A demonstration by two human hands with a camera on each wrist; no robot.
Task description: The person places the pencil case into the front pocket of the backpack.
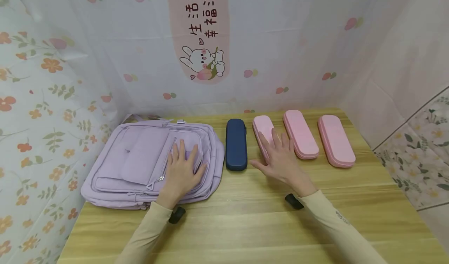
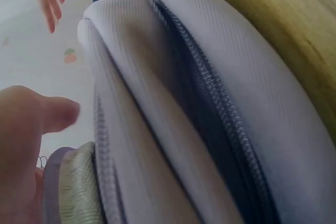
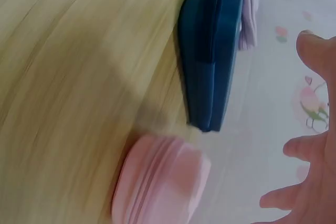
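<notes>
A lilac backpack (image 1: pixel 140 162) lies flat on the left of the wooden table (image 1: pixel 245 217). My left hand (image 1: pixel 184 164) rests palm down on its front panel with the fingers straight. In the left wrist view the backpack's zipper (image 2: pixel 220 108) fills the frame beside my thumb (image 2: pixel 37 119). A navy case (image 1: pixel 235 144) lies to the right of the backpack. My right hand (image 1: pixel 277 153) is spread open over the near end of the leftmost pink case (image 1: pixel 263 129) and holds nothing. The right wrist view shows the navy case (image 3: pixel 210 51) and this pink case (image 3: pixel 163 182) below my fingers (image 3: pixel 310 145).
Two more pink cases (image 1: pixel 301 134) (image 1: pixel 336 140) lie side by side at the right of the table. Patterned sheets (image 1: pixel 52 100) hang close behind and along the left. The table's right edge (image 1: pixel 396 178) drops to a floral floor.
</notes>
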